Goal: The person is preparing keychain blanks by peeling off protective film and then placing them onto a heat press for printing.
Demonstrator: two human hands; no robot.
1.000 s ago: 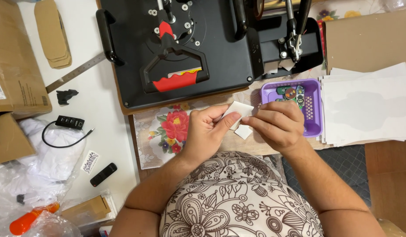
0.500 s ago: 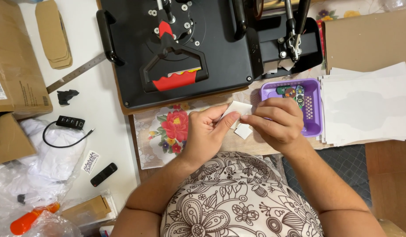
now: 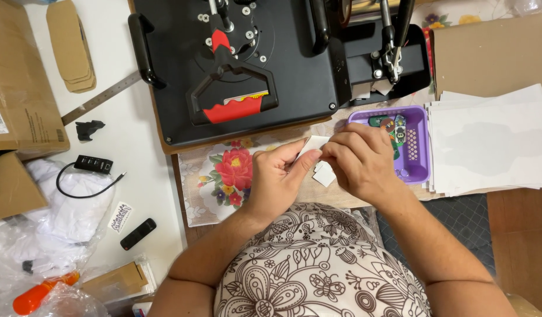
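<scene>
Beside the purple tray [image 3: 416,154], hands [image 3: 318,167] unmoved.

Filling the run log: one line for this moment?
left hand: pinching small white piece | right hand: pinching same piece | purple basket: beside right hand

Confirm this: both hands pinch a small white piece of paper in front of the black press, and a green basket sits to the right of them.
Not quite. The head view shows both hands, left hand and right hand, on the small white paper before the black press, but the basket is purple, not green.
</scene>
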